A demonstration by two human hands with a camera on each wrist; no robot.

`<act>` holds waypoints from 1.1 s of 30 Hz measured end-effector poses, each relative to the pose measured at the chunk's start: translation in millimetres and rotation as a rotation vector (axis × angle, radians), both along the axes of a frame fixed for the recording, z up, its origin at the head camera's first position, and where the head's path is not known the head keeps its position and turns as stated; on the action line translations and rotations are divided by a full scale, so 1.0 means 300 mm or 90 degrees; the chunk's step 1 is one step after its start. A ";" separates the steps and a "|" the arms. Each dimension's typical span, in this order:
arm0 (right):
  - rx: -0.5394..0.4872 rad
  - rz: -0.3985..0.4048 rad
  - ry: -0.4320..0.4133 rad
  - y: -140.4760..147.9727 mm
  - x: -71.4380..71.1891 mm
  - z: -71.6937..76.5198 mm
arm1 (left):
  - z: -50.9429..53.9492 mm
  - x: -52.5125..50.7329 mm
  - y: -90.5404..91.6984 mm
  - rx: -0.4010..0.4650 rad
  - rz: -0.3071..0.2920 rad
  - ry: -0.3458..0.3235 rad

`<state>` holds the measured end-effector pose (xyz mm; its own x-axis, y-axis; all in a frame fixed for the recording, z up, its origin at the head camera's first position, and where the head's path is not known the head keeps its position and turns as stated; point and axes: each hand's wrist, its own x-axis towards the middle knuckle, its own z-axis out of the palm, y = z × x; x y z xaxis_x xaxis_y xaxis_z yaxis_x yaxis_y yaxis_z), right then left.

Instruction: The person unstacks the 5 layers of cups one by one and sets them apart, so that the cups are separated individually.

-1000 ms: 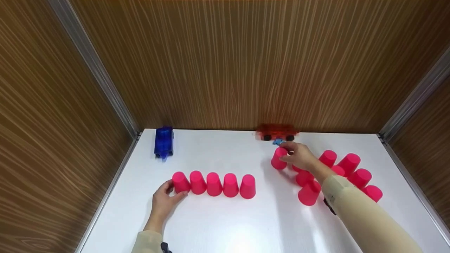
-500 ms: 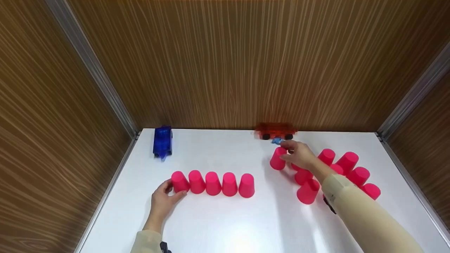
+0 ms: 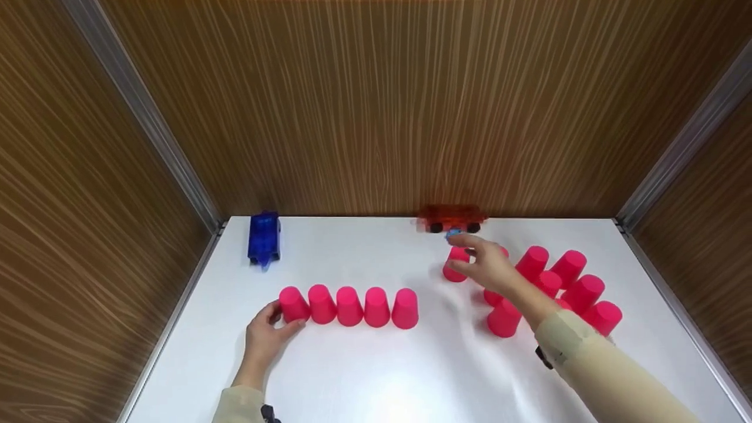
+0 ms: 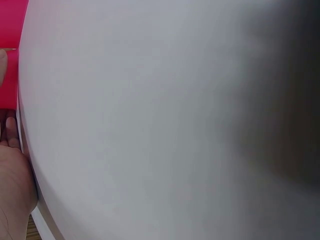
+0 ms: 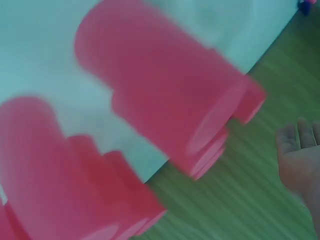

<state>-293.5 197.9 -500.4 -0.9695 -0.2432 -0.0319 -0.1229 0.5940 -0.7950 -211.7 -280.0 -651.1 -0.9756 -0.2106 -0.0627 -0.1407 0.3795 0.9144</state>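
Five-fingered grip aside, the leftmost upside-down pink cup of a row sits between thumb and fingers of my left hand. That row of pink cups runs across the middle of the table in the head view. In the left wrist view the thumb lies against the pink cup. My right hand is spread above another pink cup at the left of a loose group. Its fingers look straight and hold nothing in the right wrist view. The hand partly hides that cup.
Several more upside-down pink cups crowd the right side. A blue toy vehicle stands at the back left. By the rear panel is a red toy vehicle, with a small light-blue object before it. Wood-patterned panels enclose the table.
My right hand has loosened from the pink cup, its fingers now spread. The left hand keeps its hold on the row's end cup. The head view has shifted slightly.
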 end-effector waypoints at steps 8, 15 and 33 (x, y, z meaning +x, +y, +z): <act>-0.019 0.034 0.012 -0.152 0.118 -0.056 | -0.002 0.003 -0.004 -0.001 -0.001 0.012; -0.060 0.047 -0.018 -0.232 0.154 -0.148 | 0.007 0.007 -0.002 0.000 -0.009 0.019; -0.115 -0.013 -0.068 -0.287 0.173 -0.261 | 0.006 0.001 -0.005 -0.002 -0.015 -0.001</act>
